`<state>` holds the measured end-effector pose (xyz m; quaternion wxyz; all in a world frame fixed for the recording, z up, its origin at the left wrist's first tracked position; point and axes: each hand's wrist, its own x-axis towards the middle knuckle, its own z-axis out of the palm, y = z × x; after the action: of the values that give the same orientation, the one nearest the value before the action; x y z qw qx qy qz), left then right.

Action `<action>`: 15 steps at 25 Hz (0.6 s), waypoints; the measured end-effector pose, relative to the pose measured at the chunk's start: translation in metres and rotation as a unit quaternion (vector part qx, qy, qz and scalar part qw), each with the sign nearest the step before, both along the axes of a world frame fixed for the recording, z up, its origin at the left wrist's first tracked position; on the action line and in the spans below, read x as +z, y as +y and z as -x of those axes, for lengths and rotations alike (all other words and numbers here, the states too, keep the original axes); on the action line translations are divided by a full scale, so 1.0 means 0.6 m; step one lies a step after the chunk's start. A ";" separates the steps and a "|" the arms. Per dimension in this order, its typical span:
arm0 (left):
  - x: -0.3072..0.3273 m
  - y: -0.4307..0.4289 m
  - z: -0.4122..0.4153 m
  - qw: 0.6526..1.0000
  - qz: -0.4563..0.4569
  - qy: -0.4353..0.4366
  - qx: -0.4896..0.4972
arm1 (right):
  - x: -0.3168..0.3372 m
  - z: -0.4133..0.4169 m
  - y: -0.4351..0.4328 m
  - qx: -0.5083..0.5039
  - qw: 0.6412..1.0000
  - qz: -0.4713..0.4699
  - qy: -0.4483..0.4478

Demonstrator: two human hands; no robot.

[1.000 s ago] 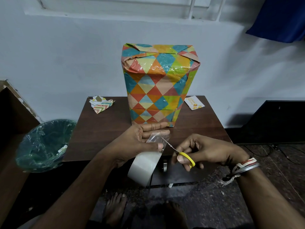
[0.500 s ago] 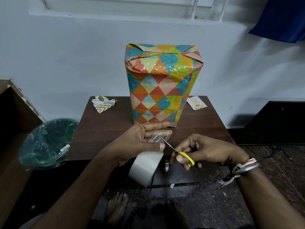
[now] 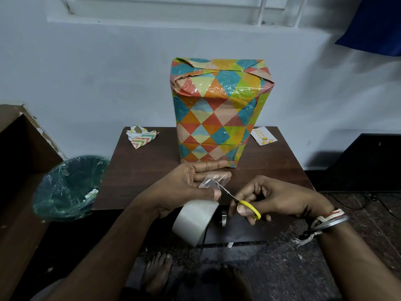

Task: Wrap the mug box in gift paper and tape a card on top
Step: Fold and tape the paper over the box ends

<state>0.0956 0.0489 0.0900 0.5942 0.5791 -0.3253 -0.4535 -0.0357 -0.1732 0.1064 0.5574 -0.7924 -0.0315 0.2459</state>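
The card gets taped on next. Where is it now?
In the head view the card lies flat at the far right corner of the table, just right of the wrapped box.

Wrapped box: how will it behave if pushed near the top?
The box stands upright, taller than wide, so a high push probably tips it. Its glossy, taped paper is likely slippery, and the loose top folds may crush.
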 end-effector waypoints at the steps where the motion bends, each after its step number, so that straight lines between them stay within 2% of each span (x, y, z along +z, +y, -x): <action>1: 0.000 -0.001 0.001 1.000 -0.001 -0.003 -0.002 | -0.002 -0.001 0.000 -0.002 1.000 -0.002 -0.001; 12: -0.003 -0.003 0.002 1.000 0.006 -0.029 0.002 | 0.002 -0.008 0.006 -0.001 1.000 -0.004 -0.024; 15: -0.002 -0.001 -0.008 0.998 0.017 -0.050 0.023 | 0.004 -0.004 -0.004 -0.040 0.998 -0.003 -0.046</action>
<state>0.1002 0.0485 0.0888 0.5972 0.5983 -0.3491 -0.4043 -0.0336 -0.1755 0.1091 0.5673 -0.8017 -0.0257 0.1865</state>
